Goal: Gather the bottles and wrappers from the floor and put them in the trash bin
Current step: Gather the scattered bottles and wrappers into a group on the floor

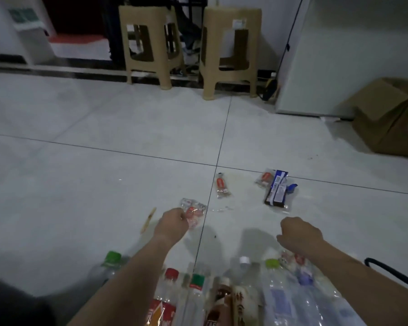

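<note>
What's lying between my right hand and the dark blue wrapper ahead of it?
Nothing: the head view shows only bare floor tile between the right hand and the dark blue wrapper.

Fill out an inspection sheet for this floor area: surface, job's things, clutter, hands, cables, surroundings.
Surface: pale tiled floor, dark grout lines, a few dark specks.
Job's things: red-printed wrapper in hand; narrow wrapper, small wrapper and blue-white wrapper lie farther out; bottles lie along the near edge; trash bin not seen.
Clutter: wooden stick on the floor.
Hands: left hand grips the red-printed wrapper; right hand above the bottles, fingers curled under, hold unclear.
Cables: black cable down the far wall; black cord at right.
Surroundings: two beige stools, cardboard box, white cabinet.
</note>
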